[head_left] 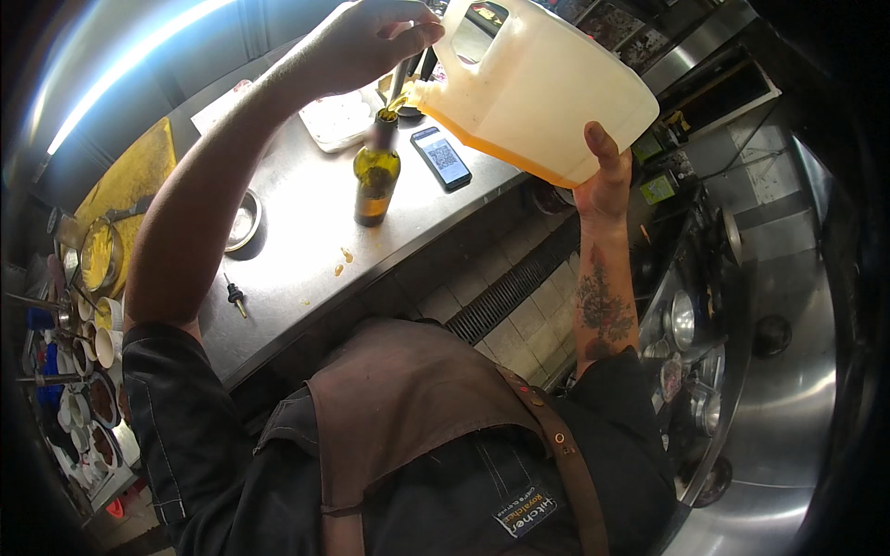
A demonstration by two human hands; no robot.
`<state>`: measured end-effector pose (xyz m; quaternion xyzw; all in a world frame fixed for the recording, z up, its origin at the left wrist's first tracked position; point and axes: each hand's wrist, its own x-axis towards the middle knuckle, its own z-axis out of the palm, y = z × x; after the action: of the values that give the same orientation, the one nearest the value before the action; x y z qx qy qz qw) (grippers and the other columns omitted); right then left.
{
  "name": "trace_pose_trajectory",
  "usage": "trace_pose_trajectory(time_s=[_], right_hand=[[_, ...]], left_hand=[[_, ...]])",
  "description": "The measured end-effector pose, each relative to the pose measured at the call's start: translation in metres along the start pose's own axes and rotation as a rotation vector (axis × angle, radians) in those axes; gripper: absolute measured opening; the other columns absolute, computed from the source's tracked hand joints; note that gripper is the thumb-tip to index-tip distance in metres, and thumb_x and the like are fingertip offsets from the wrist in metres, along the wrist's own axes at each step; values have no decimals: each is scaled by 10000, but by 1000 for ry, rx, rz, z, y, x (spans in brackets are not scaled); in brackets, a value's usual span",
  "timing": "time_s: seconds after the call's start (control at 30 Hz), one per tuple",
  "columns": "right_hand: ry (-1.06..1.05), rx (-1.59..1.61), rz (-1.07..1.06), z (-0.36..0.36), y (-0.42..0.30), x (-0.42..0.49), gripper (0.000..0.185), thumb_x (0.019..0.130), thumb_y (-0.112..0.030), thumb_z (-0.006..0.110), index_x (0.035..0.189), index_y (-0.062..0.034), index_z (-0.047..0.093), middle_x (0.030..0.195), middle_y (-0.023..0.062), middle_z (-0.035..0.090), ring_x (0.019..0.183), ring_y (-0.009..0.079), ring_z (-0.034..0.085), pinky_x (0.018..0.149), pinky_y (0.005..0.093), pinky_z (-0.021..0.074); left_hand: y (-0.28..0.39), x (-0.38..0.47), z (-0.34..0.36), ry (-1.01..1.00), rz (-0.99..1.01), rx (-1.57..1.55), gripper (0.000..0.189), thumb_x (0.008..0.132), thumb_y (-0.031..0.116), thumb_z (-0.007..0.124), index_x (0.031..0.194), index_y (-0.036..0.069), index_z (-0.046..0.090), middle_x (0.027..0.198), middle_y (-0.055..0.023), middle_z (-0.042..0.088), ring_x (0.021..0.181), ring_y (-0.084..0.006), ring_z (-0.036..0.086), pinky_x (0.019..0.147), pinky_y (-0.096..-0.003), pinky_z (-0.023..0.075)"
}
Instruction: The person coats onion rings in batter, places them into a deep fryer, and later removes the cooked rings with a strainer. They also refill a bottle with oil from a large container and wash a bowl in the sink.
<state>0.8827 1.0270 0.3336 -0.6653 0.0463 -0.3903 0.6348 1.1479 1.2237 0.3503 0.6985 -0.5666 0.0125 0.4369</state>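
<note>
A translucent plastic jug (pixel 542 90) of yellow-orange liquid is tipped, its mouth just above the neck of a green glass bottle (pixel 377 174). Liquid runs from the jug at the bottle's mouth, and the upright bottle is partly filled. My right hand (pixel 606 170) grips the jug's base corner, thumb on its side. Up beside the jug's handle, my left hand (pixel 407 33) holds a slim metal utensil (pixel 398 80), which slants down towards the bottle's mouth; its full shape is hidden. A bottle pourer (pixel 237 297) lies on the steel counter (pixel 292 278).
A lit phone (pixel 441 158) lies right of the bottle, close to the counter's edge. Behind stands a plastic container (pixel 337 121). At left are a round metal bowl (pixel 243 221), a yellow cutting board (pixel 142 174) and several small bowls. Drops of liquid (pixel 343 260) spot the counter.
</note>
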Motion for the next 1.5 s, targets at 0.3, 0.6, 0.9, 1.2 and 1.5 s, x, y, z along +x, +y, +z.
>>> trace_pose_trajectory(time_s=[0.3,0.6,0.9,1.2,1.5], right_hand=[[5,2,-6,2,-2,0,773,823,-329,788,1422,9,434,1353,128,542,1279,258,522,1073,403,422],[-1,-1,-5,-1,-2,0,761,833,-319,781,1425,5,429,1356,127,539,1275,251,525,1069,403,428],[11,-12,-6,-2,-3,-2,765,834,-315,781,1429,4,421,1359,126,532,1275,249,523,1073,401,426],[-18,-14,-8,-1,-6,0,782,832,-324,781,1436,6,410,1370,129,523,1289,255,510,1081,405,413],[-17,-16,12,1,-8,0,794,826,-333,786,1438,4,409,1380,134,514,1300,257,497,1092,409,399]], left_hand=[[0,-1,-1,-7,30,1,322,1007,345,592,1192,98,683,1062,-78,709,948,-183,673,861,-302,550],[9,-2,-3,-36,-51,2,338,1009,373,583,1198,112,685,1053,-68,709,938,-175,669,829,-300,551],[3,-1,0,-3,31,29,335,1007,375,585,1200,121,687,1056,-68,708,936,-180,670,815,-304,556],[24,-2,-6,-34,-53,24,311,996,343,580,1168,110,694,982,-60,706,871,-161,649,770,-305,532],[34,-2,-7,-43,-179,49,285,984,312,575,1128,103,703,938,-61,713,832,-162,653,751,-319,528]])
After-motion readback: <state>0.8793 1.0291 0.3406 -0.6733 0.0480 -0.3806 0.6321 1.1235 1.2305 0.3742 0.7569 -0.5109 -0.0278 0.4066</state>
